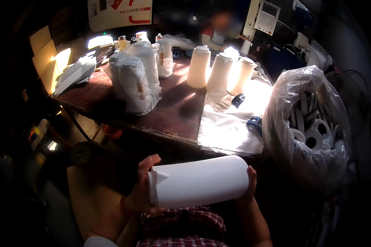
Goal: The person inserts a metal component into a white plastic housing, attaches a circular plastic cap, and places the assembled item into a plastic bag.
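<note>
A smooth white jug body [202, 181] lies sideways in the air between my hands, in front of the table's near edge. Its spouted rim points left and its rounded base points right. My left hand [141, 187] grips the rim end, thumb side up near the spout. Around the base end curls my right hand [250, 184], its fingers partly hidden behind the jug. Beyond, three similar jugs stand on the table: one at the left [199, 68], one in the middle [219, 74] and one at the right [243, 76].
Plastic-wrapped jugs [138, 82] stand on the dark red table [181, 117]. Clear plastic bags [226, 129] lie flat near a blue tape dispenser [254, 122]. At right, a large plastic bag [276, 136] holds white curved parts and rings. Another person [220, 31] is across the table.
</note>
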Motion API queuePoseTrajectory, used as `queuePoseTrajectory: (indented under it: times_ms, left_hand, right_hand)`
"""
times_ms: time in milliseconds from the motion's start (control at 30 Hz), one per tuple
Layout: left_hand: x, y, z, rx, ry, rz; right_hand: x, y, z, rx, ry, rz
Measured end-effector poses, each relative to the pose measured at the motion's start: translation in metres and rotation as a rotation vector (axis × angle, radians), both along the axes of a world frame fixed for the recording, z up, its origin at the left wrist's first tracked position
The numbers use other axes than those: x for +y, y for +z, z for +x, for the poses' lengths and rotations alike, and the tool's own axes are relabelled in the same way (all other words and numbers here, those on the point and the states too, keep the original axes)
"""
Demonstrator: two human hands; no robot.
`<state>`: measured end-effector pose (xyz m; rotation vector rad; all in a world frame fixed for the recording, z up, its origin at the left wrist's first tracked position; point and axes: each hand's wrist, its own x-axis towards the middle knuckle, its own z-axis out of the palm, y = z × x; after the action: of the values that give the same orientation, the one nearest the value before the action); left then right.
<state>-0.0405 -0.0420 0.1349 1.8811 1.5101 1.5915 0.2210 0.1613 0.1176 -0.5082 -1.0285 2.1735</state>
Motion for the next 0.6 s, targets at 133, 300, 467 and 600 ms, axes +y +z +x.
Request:
queuePoseTrajectory:
  times_ms: [133, 300, 467, 600]
  left_hand:
    - [0.016, -0.014, 0.017, -1.412, 0.002, -0.306]
    - [0.008, -0.050, 0.014, -1.622, -0.211, -0.508]
    - [0.008, -0.027, 0.018, -1.516, -0.127, -0.329]
    - [0.003, -0.030, 0.013, -1.357, -0.066, -0.299]
  right_hand:
    - [-0.010, 0.052, -0.002, -0.006, -0.183, 1.084]
    - [-0.040, 0.094, 0.011, -0.033, -0.037, 1.738]
    - [-0.033, 0.060, 0.017, -0.035, -0.203, 1.503]
    - [-0.035, 0.038, 0.012, -0.012, -0.270, 1.389]
